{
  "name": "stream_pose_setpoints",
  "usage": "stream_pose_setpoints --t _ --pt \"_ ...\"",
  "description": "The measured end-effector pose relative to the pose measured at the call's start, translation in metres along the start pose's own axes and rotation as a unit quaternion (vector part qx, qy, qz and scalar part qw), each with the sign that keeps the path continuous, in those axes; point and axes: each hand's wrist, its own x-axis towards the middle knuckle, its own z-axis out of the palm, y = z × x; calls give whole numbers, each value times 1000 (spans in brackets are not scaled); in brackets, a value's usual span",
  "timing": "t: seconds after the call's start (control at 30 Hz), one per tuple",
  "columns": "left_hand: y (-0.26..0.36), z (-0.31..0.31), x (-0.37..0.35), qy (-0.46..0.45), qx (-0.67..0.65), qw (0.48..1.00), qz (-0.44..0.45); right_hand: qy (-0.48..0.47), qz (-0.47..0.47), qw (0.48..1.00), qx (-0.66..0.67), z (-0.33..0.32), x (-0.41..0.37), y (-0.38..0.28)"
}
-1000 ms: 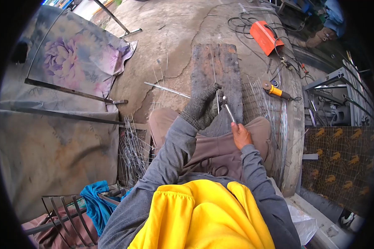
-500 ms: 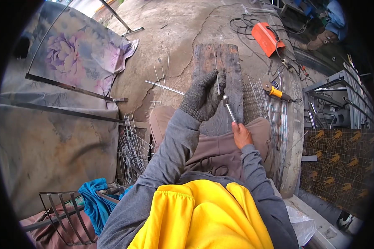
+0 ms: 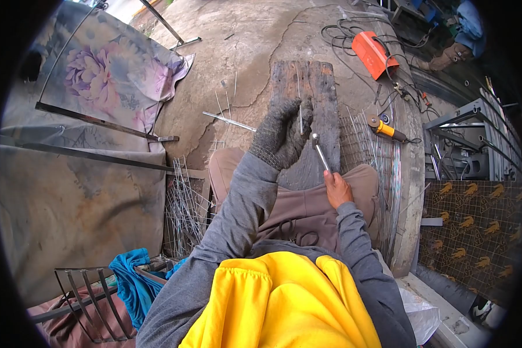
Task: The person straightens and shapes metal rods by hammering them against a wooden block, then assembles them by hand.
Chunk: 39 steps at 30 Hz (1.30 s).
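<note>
My left hand, in a dark, dirty knit glove, is closed around a thin metal rod. The rod points away from me over a worn wooden board. Bare and wrapped around the handle, my right hand grips a shiny metal bar with a round head. That head is just to the right of the gloved fingers and close to the rod's near end, apart from it. Glove and fingers hide part of the rod.
Wire mesh and long rods lie right of the board, with a yellow angle grinder on them. Beyond are an orange box and cables. Loose rods and a wire pile lie left. A person's boot shows upper right.
My gloved left hand and the rod have shifted slightly, with the rod's near end moving a little left. My right hand and the metal bar have hardly moved.
</note>
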Motion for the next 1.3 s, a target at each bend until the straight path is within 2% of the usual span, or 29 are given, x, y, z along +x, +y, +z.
stream_pose_setpoints --t 0.13,0.2,0.23,0.3,0.33,0.37,0.43,0.47,0.53,0.57,0.67,0.7,0.77,0.8,0.9,0.93,0.97,1.03,1.13,1.2,1.3 --pt "0 -4 -5 4 23 999 -28 2 -3 1000 -2 1 0 1" --pt "4 -16 -10 68 198 977 -49 7 -7 1000 -2 0 -1 0" --pt "7 -23 -10 68 197 977 -50 8 -6 1000 -2 0 -2 0" --pt "16 -31 -12 126 454 878 -88 10 -9 1000 -2 0 -2 -1" --pt "24 -34 -16 149 526 831 -104 10 -8 1000 -1 0 -2 -2" --pt "35 -45 -16 149 525 831 -105 8 -8 1000 3 -1 -3 -3" --pt "62 -84 -12 156 607 761 -164 5 -5 1000 5 -2 -4 -5" --pt "75 -98 -10 156 605 763 -166 6 -4 1000 9 -3 -5 -6" --pt "96 -118 -9 166 684 683 -195 5 -1 1000 9 -2 -4 -6" --pt "103 -121 -9 167 681 686 -196 4 -1 1000 7 -2 -4 -6" --pt "120 -131 -5 115 782 579 -202 5 -2 1000 7 -1 -4 -6" --pt "130 -149 -1 116 778 584 -202 10 -4 1000 13 -1 -4 -7" --pt "146 -186 2 -116 857 485 -128 10 0 1000 10 0 -4 -6" --pt "146 -195 2 -45 863 472 -171 12 2 1000 13 1 -4 -6" --pt "152 -203 5 -64 848 483 -208 16 -7 1000 10 3 -2 -2" --pt "151 -204 7 17 828 510 -233 13 -6 1000 5 4 -3 -1" --pt "149 -206 5 18 825 514 -233 19 -10 1000 7 3 -4 -2" --pt "148 -207 3 64 798 556 -222 23 -14 1000 4 2 -3 -7" --pt "147 -214 1 43 816 550 -173 21 -10 1000 5 -1 -3 -18" --pt "147 -222 2 47 817 548 -172 62 -37 997 31 3 0 -29" --pt "148 -220 -1 29 829 539 -146 63 -59 995 40 5 6 -56"
